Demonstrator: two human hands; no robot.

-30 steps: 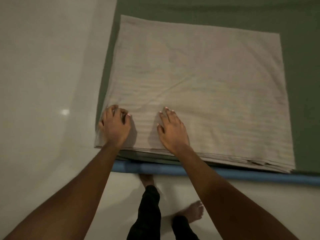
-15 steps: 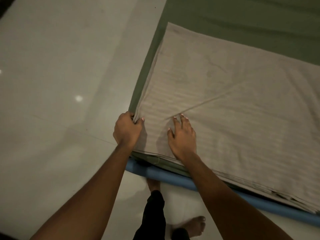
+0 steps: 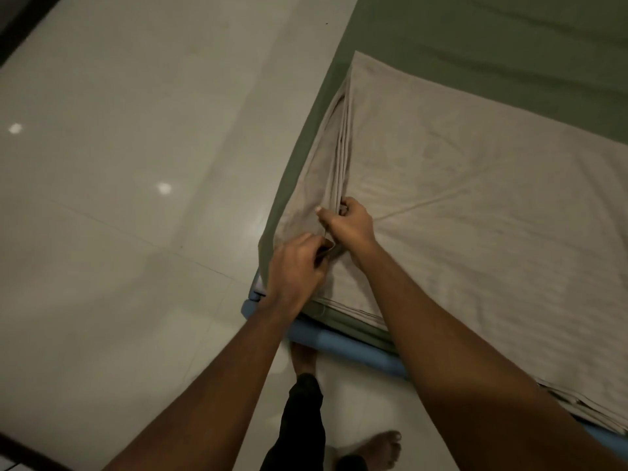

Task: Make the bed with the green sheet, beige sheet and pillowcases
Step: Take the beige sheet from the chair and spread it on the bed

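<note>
The folded beige sheet [image 3: 475, 205] lies in several layers on the green sheet [image 3: 475, 45], which covers the mattress. At the sheet's near left corner, my left hand [image 3: 295, 266] pinches a lower layer's edge. My right hand [image 3: 350, 222] grips the upper layers close beside it and lifts them, so the left edge fans open into a raised fold. No pillowcases are in view.
A blue mattress edge [image 3: 346, 348] runs along the bed's near side under the green sheet. Glossy pale floor tiles [image 3: 136, 198] spread to the left. My bare feet [image 3: 380, 450] stand on the floor close to the bed corner.
My right hand went from lying flat on the beige sheet to gripping its upper layers. Both hands now separate the layers at the corner, and the view swung right.
</note>
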